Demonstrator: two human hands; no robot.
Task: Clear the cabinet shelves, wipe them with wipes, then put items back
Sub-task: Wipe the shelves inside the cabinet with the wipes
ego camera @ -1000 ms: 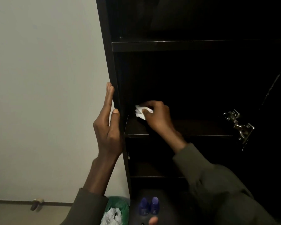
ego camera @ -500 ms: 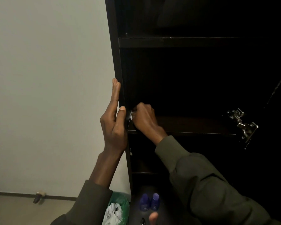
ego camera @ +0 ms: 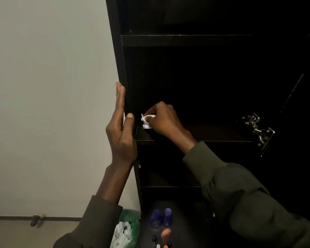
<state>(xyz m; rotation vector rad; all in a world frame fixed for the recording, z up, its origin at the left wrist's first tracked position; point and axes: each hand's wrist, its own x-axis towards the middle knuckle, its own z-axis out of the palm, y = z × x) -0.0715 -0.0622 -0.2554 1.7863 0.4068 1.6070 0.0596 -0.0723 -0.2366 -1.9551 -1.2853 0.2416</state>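
Observation:
A tall dark cabinet stands open against a pale wall, its middle shelf [ego camera: 222,135] bare. My right hand [ego camera: 164,120] reaches into the shelf's left front corner, shut on a crumpled white wipe [ego camera: 146,121] that presses against the shelf surface. My left hand [ego camera: 121,127] lies flat against the outer face of the cabinet's left side panel [ego camera: 117,56], fingers straight up, thumb hooked on the front edge. An upper shelf [ego camera: 186,40] and a lower shelf [ego camera: 168,187] show as dark edges.
A metal door hinge [ego camera: 258,129] sticks out at the right. Below, two blue bottles [ego camera: 161,218] and several small items stand on a dark surface. A green bag [ego camera: 131,228] with crumpled white wipes sits at the cabinet's foot.
My right hand slid the wipe left into the shelf's corner, then drew slightly back out so the wipe shows again. My left hand stayed on the side panel.

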